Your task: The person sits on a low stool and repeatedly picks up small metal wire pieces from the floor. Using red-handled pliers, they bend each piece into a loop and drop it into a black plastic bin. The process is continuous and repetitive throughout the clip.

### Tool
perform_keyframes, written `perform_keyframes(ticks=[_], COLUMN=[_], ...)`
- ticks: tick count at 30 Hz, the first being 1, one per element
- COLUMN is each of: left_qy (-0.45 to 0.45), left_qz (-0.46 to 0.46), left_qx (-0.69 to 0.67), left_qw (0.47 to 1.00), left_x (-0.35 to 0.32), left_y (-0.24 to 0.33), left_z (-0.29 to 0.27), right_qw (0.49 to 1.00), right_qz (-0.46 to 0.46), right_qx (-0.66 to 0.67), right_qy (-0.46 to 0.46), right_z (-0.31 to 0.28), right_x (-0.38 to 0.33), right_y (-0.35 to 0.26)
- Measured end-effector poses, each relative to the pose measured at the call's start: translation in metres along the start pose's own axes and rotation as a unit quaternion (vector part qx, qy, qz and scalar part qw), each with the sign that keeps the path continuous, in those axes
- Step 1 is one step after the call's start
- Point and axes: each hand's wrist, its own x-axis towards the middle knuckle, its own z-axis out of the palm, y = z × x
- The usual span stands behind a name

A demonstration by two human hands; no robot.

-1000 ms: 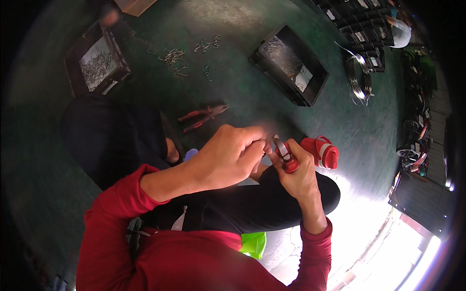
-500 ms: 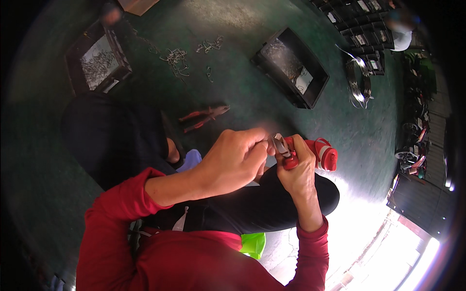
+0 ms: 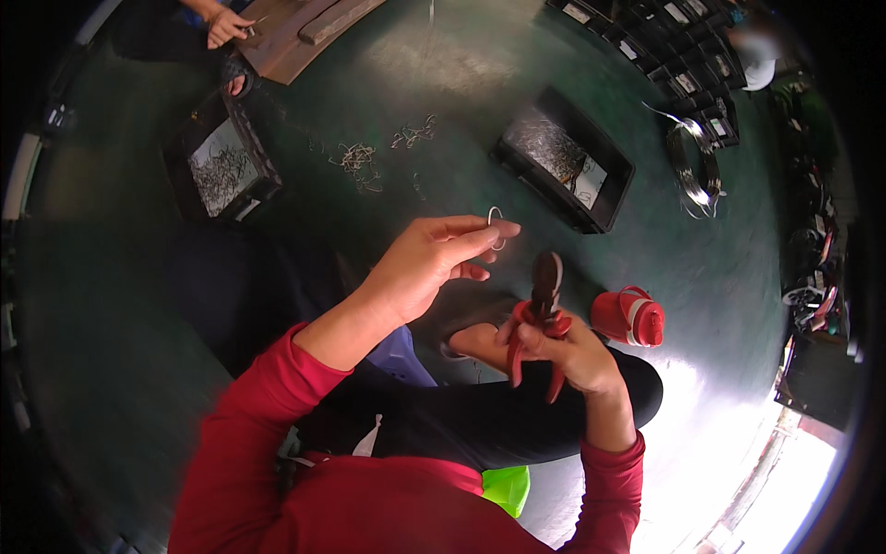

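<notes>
- Above the green floor (image 3: 738,277), the left hand (image 3: 420,268) pinches a curved wire hook (image 3: 490,216) between thumb and forefinger; these fingers are narrow on it, the others loosely curled.
- Near the right knee (image 3: 643,380), the right hand (image 3: 580,358) has its fingers wrapped around red-handled pliers (image 3: 546,300); their dark metal head points away from the body, and the handles spread apart below.
- Hook and pliers are apart, the hook left of the metal head and a little farther out.
- On the floor, just right of the right hand, sits a red jug (image 3: 609,316) with a pale band.
- Beyond the hands lies a tangled heap of wire pieces (image 3: 355,162), with a smaller heap (image 3: 415,134) near its right edge.
- Left of these, a black crate (image 3: 268,185) holds many metal pieces; to their right, a second black crate (image 3: 609,208) holds more.
- Farther right, a wire coil (image 3: 705,198) lies near the lower corner of some stacked crates (image 3: 678,55).
- Toward the far left, a co-worker's hand (image 3: 224,26) is at the left edge of some cardboard (image 3: 286,51).
</notes>
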Motion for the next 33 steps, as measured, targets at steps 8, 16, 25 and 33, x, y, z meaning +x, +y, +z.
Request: perform_keyframes(ticks=[8, 16, 25, 33], left_qy=[0.009, 0.019, 0.028, -0.087], left_qz=[0.153, 0.230, 0.173, 0.023], left_qx=[0.076, 0.097, 0.081, 0.223], left_qw=[0.985, 0.968, 0.981, 0.971], left_x=[-0.003, -0.012, -0.011, -0.015], left_y=[-0.011, -0.013, 0.005, 0.020], left_z=[0.009, 0.015, 0.010, 0.001], right_qw=[0.970, 0.960, 1.000, 0.942], right_qz=[0.005, 0.015, -0.022, -0.034], right_qx=[0.172, 0.195, 0.005, -0.284], right_qy=[-0.171, -0.201, -0.016, 0.176], right_z=[0.026, 0.032, 0.035, 0.029], right_x=[0.008, 0.007, -0.002, -0.015], right_y=[0.011, -0.002, -0.010, -0.020])
